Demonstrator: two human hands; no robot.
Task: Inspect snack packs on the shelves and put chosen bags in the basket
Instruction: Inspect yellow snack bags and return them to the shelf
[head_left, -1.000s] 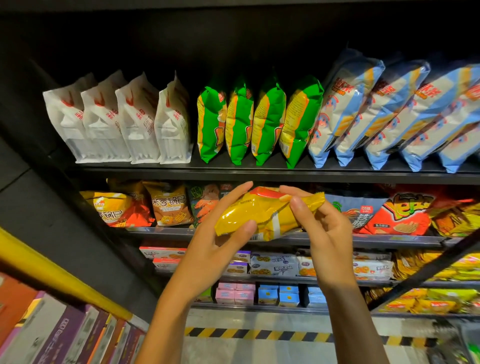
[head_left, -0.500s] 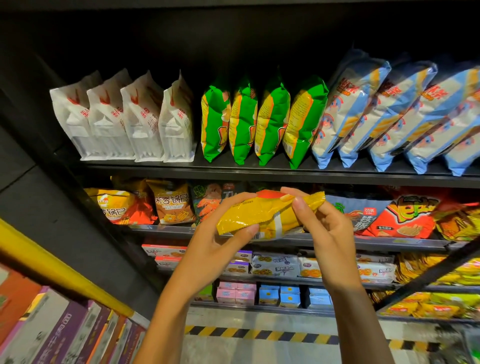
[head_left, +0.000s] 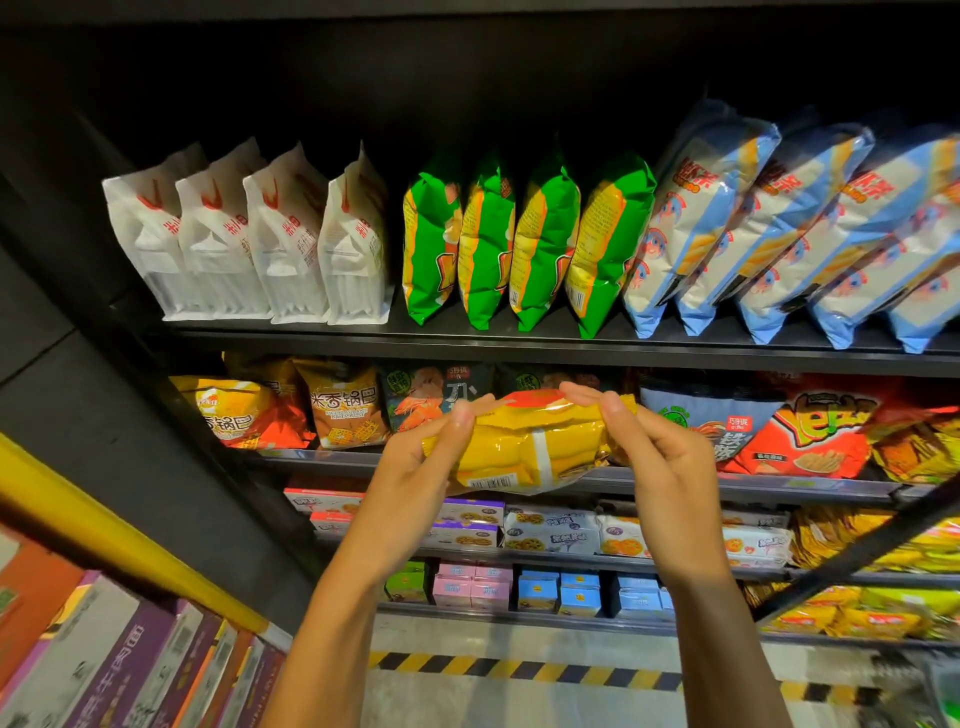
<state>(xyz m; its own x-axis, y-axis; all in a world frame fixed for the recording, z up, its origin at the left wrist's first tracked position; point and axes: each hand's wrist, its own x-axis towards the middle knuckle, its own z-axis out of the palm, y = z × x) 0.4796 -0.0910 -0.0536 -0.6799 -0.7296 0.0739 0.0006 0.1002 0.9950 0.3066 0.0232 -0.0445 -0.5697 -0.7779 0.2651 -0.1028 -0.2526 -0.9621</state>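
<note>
**Holding a yellow snack pack before the shelves**

Rising behind both hands, the black shelves (head_left: 519, 345) carry the biggest goods on the board above the grip: blue-and-white bags (head_left: 779, 228) up and to the right, white bags (head_left: 249, 234) up and to the left, green bags (head_left: 524, 244) straight above. Lower rows behind the wrists hold small boxes (head_left: 550, 590). The yellow snack pack (head_left: 524, 447) lies sideways, clear of the shelves. The left hand (head_left: 415, 467) pinches its left end, the right hand (head_left: 660, 462) its right end, each grip closed on it.
</note>
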